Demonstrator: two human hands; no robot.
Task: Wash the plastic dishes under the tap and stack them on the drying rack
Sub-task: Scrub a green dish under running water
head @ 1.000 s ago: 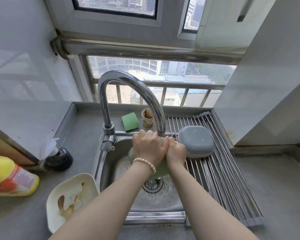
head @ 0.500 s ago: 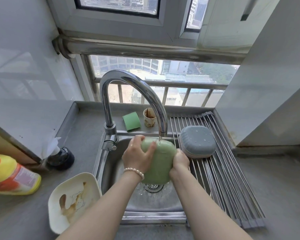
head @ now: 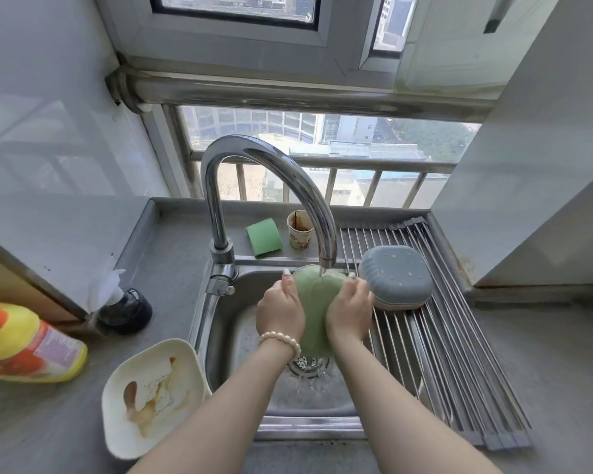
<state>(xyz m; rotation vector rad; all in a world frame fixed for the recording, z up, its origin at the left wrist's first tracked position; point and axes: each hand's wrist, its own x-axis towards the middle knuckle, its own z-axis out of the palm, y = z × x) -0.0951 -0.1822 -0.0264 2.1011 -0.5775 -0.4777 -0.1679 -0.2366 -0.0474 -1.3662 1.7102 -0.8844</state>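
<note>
A green plastic dish [head: 314,302] is held on edge over the sink [head: 226,336], right under the tap [head: 326,258], with water running onto its top. My left hand [head: 280,311] grips its left edge and my right hand [head: 348,311] grips its right edge. A blue-grey plastic dish [head: 396,275] lies upside down over a pinkish one on the drying rack [head: 452,354]. A cream plate [head: 151,395] with brown stains sits on the counter left of the sink.
A green sponge [head: 263,237] and a stained paper cup [head: 300,230] stand behind the sink. A dark dispenser [head: 125,309] and a yellow detergent bottle [head: 24,343] sit at the left. Walls close in on both sides.
The green dish has been turned under the stream, and my hands have shifted from covering it to holding its two side edges, showing its back.
</note>
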